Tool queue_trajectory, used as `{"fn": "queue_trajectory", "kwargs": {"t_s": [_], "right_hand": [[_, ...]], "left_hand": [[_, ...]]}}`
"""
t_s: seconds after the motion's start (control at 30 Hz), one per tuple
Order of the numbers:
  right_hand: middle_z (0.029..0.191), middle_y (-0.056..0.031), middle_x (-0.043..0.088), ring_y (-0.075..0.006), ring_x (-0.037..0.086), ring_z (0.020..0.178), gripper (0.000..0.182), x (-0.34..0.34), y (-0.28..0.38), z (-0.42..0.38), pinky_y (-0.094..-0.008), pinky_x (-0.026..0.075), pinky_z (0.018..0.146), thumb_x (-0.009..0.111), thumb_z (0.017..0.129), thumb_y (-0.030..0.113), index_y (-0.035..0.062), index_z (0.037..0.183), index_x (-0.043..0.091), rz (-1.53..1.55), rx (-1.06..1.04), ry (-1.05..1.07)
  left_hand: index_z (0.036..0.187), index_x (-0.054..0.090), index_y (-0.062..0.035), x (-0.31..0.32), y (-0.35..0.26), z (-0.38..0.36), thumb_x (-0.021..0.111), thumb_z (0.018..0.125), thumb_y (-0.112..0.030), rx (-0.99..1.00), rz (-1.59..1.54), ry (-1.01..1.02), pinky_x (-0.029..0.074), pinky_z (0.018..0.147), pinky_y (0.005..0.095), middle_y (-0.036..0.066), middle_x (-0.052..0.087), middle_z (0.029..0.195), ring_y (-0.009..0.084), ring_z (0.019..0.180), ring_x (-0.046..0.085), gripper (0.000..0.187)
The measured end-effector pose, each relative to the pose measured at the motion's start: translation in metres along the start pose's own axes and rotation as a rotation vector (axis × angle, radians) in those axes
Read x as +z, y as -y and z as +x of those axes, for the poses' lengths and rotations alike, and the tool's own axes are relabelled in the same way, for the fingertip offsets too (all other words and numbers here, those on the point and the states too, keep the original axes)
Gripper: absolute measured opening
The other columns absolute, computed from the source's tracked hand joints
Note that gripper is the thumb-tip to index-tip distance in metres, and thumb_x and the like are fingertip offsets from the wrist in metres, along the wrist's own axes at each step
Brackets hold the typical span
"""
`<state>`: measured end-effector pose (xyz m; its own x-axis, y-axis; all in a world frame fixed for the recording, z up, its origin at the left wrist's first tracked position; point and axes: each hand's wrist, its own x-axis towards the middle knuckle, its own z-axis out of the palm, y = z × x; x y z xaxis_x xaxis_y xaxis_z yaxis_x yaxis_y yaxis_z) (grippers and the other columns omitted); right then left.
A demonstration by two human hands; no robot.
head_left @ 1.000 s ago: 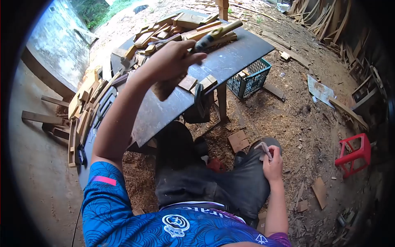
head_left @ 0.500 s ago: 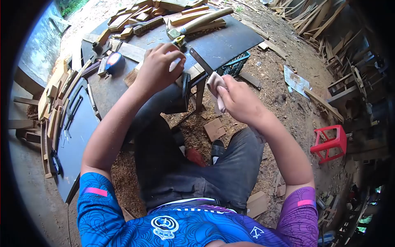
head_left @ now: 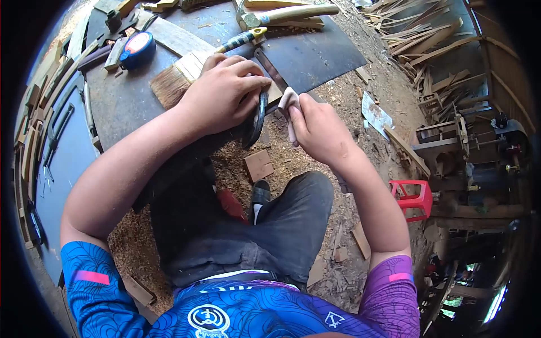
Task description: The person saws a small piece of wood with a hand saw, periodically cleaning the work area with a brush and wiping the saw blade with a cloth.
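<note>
My right hand (head_left: 322,128) is closed around a pale cloth (head_left: 289,102) wrapped over the near end of a thin dark metal blade (head_left: 269,66). The blade's far end points up over the table. Fingers curled, my left hand (head_left: 225,93) bears down on a light wooden piece (head_left: 274,92) at the table edge, its fingertips close to the blade. Beside these fingers a dark metal clamp (head_left: 261,115) hangs at the edge. Part of the wooden piece is hidden beneath the hand. A wide paintbrush (head_left: 171,85) lies just behind my left hand.
On the dark table (head_left: 332,53) lie a hammer (head_left: 304,11) and a blue tape measure (head_left: 138,50). A G-clamp (head_left: 56,132) rests on the left board. Sawdust and wood offcuts (head_left: 259,165) cover the ground. A red stool (head_left: 414,200) stands at right.
My left hand has come down from above the table onto the wooden piece by the clamp. My right hand still grips the cloth-wrapped blade. The view has shifted, showing the paintbrush more fully.
</note>
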<state>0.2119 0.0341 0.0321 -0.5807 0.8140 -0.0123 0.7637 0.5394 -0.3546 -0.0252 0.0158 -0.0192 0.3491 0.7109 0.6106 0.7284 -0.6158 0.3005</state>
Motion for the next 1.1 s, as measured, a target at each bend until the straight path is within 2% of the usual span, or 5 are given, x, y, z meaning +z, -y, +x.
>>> {"fn": "queue_trajectory", "kwargs": {"t_s": [0.53,0.6,0.8,0.9,1.1], "right_hand": [[0.074,-0.0300,0.064,-0.0514,0.064,0.073,0.015,0.005,-0.004,-0.003,-0.0595,0.048,0.065,0.052,0.103,0.012,-0.0031,0.100,0.051,0.091,-0.053,0.007],[0.074,-0.0227,0.065,-0.0444,0.067,0.072,0.014,0.004,-0.001,-0.001,-0.0500,0.050,0.064,0.048,0.106,0.012,-0.0002,0.102,0.053,0.116,-0.014,0.017],[0.078,-0.0261,0.066,-0.0487,0.066,0.076,0.012,0.011,0.002,0.001,-0.0549,0.050,0.064,0.050,0.104,0.011,-0.0006,0.104,0.052,-0.004,-0.022,-0.053],[0.075,-0.0267,0.066,-0.0484,0.067,0.070,0.012,0.013,0.004,-0.030,-0.0575,0.051,0.059,0.051,0.102,0.008,0.0010,0.111,0.048,-0.110,0.068,0.001],[0.072,-0.0263,0.066,-0.0472,0.068,0.068,0.015,0.006,0.020,-0.027,-0.0573,0.053,0.059,0.051,0.102,0.013,0.0005,0.109,0.046,-0.130,0.177,0.070]], "left_hand": [[0.115,0.075,-0.0115,0.002,-0.002,0.000,0.063,0.089,-0.014,-0.049,-0.021,0.005,0.038,0.107,0.0440,0.007,0.068,0.113,0.0257,0.113,0.061,0.028],[0.114,0.075,-0.0116,0.002,-0.001,0.000,0.062,0.089,-0.013,-0.065,-0.013,0.010,0.037,0.107,0.0437,0.007,0.067,0.112,0.0253,0.112,0.062,0.028],[0.114,0.075,-0.0097,0.003,-0.001,0.001,0.063,0.087,-0.011,-0.046,-0.038,-0.013,0.038,0.105,0.0430,0.007,0.068,0.113,0.0257,0.112,0.062,0.029],[0.115,0.075,-0.0095,-0.001,-0.001,0.000,0.064,0.087,-0.011,-0.034,-0.040,-0.012,0.039,0.105,0.0428,0.008,0.068,0.114,0.0263,0.113,0.062,0.030],[0.121,0.072,-0.0091,-0.011,-0.006,0.007,0.063,0.088,-0.010,-0.032,-0.013,0.092,0.039,0.107,0.0423,0.008,0.068,0.117,0.0273,0.116,0.062,0.033]]}}
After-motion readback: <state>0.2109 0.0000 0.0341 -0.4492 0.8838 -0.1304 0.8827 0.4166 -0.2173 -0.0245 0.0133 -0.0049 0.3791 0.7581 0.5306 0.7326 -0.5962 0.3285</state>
